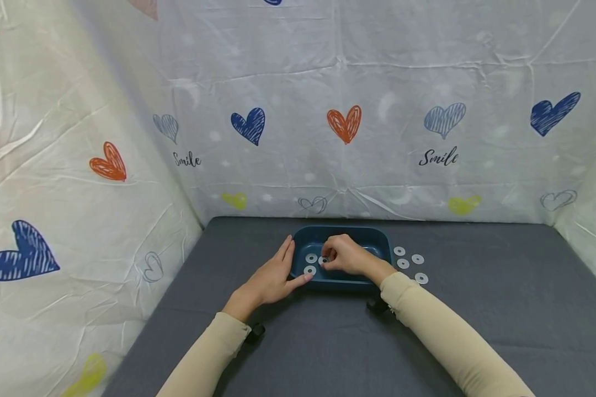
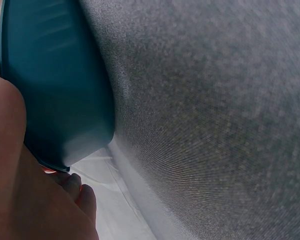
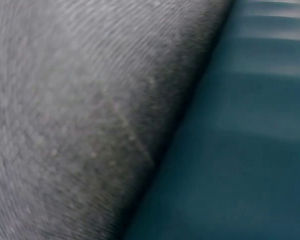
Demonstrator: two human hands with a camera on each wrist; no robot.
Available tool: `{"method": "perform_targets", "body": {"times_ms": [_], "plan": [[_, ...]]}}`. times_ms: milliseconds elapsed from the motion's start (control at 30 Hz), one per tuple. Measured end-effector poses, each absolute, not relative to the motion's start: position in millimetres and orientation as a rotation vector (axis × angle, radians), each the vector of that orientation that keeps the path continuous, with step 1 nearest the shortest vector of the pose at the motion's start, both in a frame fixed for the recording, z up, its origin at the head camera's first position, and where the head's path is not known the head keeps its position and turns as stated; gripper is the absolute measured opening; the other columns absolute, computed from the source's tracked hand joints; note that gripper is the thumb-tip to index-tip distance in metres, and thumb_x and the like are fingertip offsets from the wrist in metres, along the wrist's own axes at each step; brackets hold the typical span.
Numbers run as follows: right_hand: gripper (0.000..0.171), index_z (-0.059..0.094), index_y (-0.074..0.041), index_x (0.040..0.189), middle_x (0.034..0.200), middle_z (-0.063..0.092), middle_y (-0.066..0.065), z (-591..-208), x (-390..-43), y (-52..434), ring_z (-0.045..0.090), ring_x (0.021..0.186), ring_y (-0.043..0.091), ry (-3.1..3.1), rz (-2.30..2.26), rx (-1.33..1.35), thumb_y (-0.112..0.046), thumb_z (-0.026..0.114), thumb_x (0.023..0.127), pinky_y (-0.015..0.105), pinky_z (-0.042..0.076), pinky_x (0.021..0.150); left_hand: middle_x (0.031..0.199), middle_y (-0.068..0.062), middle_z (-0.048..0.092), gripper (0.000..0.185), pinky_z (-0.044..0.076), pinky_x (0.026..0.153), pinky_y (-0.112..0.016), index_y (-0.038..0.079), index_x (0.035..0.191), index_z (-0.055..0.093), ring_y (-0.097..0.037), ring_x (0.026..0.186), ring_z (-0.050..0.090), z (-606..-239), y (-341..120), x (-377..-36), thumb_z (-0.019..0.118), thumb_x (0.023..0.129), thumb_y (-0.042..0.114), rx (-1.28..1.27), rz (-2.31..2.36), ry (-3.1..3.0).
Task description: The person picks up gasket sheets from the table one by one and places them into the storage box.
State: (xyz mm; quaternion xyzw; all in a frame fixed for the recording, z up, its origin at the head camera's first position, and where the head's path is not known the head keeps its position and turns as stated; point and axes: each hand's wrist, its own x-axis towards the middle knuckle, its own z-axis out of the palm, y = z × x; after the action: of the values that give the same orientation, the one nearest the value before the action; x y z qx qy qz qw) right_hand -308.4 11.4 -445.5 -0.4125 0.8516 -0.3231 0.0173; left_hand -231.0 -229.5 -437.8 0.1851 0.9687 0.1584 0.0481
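Observation:
A dark blue rectangular tray (image 1: 365, 237) stands on the grey cloth. My left hand (image 1: 270, 280) rests against its near left corner, straight fingers along the left wall and thumb at the front rim; the left wrist view shows the hand beside the tray's outer wall (image 2: 60, 85). Inside the tray, my right hand (image 1: 345, 255) pinches a flat silver washer (image 1: 322, 261) between thumb and fingertips, low over the floor. Two more washers lie just left of it, one farther back (image 1: 311, 255) and one nearer (image 1: 306, 270) the left thumb. The right wrist view shows only cloth and tray wall (image 3: 250, 150).
Several loose washers lie on the cloth right of the tray, among them a back one (image 1: 418, 258) and a front one (image 1: 421, 278) close to the right sleeve (image 1: 422, 309). Behind the table (image 1: 477, 264) hangs a white curtain (image 1: 298, 165) printed with hearts.

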Motion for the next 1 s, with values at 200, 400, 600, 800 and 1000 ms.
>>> {"method": "perform_targets", "body": {"times_ms": [200, 400, 600, 800, 1000], "plan": [[0.02, 0.076, -0.001, 0.103, 0.098, 0.07, 0.009, -449.4, -309.2, 10.0, 0.064, 0.079, 0.012, 2.645, -0.914, -1.292, -0.012, 0.082, 0.088, 0.023, 0.055, 0.072, 0.172, -0.014, -0.002, 0.105, 0.032, 0.119, -0.051, -0.001, 0.163, 0.009, -0.034, 0.155, 0.021, -437.4, -229.2, -231.2, 0.045, 0.098, 0.072, 0.575, 0.5, 2.957], [0.02, 0.076, -0.001, 0.102, 0.096, 0.069, 0.008, -451.7, -311.3, 9.2, 0.064, 0.079, 0.012, 2.66, -0.877, -1.298, -0.013, 0.083, 0.087, 0.022, 0.054, 0.072, 0.172, -0.015, -0.002, 0.104, 0.031, 0.12, -0.05, -0.002, 0.163, 0.009, -0.034, 0.155, 0.02, -435.8, -228.0, -231.9, 0.045, 0.098, 0.072, 0.581, 0.491, 2.955], [0.02, 0.075, -0.002, 0.101, 0.094, 0.067, 0.008, -451.8, -312.6, 8.4, 0.062, 0.079, 0.011, 2.662, -0.865, -1.265, -0.014, 0.083, 0.087, 0.023, 0.054, 0.073, 0.172, -0.015, -0.001, 0.104, 0.031, 0.119, -0.05, -0.002, 0.163, 0.008, -0.034, 0.155, 0.02, -434.1, -227.2, -231.3, 0.045, 0.098, 0.071, 0.578, 0.497, 2.951], [0.023, 0.075, -0.001, 0.104, 0.096, 0.066, 0.009, -450.8, -310.1, 8.7, 0.061, 0.078, 0.011, 2.641, -0.88, -1.238, -0.014, 0.083, 0.087, 0.022, 0.054, 0.072, 0.172, -0.016, -0.001, 0.105, 0.032, 0.119, -0.051, -0.002, 0.163, 0.008, -0.035, 0.155, 0.021, -433.7, -227.2, -230.6, 0.045, 0.098, 0.072, 0.583, 0.495, 2.941], [0.032, 0.073, 0.001, 0.113, 0.103, 0.067, 0.012, -445.7, -305.4, 13.5, 0.061, 0.076, 0.011, 2.625, -0.881, -1.27, -0.015, 0.083, 0.088, 0.023, 0.054, 0.071, 0.172, -0.016, -0.002, 0.105, 0.031, 0.119, -0.051, -0.001, 0.163, 0.007, -0.035, 0.155, 0.021, -431.6, -227.8, -229.9, 0.045, 0.098, 0.072, 0.562, 0.492, 2.934]]}}
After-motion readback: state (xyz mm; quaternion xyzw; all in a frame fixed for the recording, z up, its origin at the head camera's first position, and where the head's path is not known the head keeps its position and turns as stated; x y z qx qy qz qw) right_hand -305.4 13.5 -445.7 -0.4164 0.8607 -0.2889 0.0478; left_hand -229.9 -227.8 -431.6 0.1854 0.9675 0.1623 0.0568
